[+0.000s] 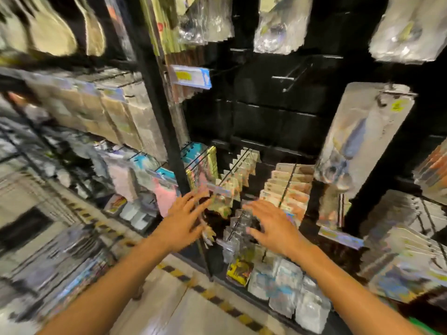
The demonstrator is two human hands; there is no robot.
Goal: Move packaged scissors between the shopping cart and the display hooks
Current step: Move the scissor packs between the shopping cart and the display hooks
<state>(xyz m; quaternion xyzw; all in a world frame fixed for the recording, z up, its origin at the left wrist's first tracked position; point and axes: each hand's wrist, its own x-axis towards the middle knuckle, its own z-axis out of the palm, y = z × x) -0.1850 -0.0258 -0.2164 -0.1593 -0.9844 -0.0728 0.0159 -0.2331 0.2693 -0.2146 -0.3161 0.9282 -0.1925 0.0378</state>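
Reaching across a black pegboard wall (266,112) crowded with hanging goods, the person had both arms out toward the lower hooks, and the whole view was smeared with motion. Biggest of the nearby stock was a long clear pack of scissors (362,141) hung on its hook at the upper right, well apart from either hand; no shopping cart showed. Below it ran rows of small carded packs (285,187) on wire hooks, then clear little packets (239,228) between the hands. The left hand (183,221) was spread, fingers straight, fingertips near a blue price strip (219,189); the right hand (273,226) was likewise splayed over the clear packets, gripping nothing I could make out. Best bet from there: steady up, slide a pack straight along its hook rather than tugging sideways. Underfoot lay pale floor (169,310) edged with yellow-and-black hazard tape (217,298).
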